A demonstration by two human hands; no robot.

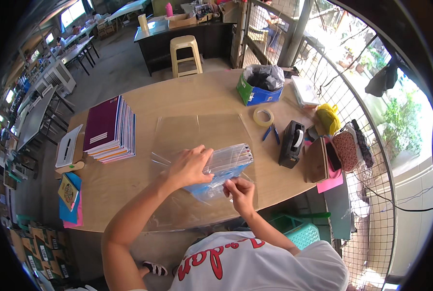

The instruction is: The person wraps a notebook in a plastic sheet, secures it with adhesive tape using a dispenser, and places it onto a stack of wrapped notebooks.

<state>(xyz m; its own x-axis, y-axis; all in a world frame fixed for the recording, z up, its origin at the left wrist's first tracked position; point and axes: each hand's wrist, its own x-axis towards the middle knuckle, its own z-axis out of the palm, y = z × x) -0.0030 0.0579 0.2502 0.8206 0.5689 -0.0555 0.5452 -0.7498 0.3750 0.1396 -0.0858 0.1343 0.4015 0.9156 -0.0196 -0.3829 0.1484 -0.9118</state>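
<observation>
A stack of thin notebooks in clear plastic, with blue on its near side, stands tilted at the middle of the table. My left hand grips its left end, the thumb on the near side and the fingers over the top. At the near right side of the stack, my right hand is closed in a pinch on the clear plastic wrap. Beneath the stack lies a large clear plastic sheet, flat on the brown table. The fingertips of my right hand partly hide what they pinch.
To the left stands a tall notebook pile with a purple cover on top. A tape roll, blue-handled snips and a black tape dispenser lie to the right. Behind them is a lined box; a brown case stands near the right edge.
</observation>
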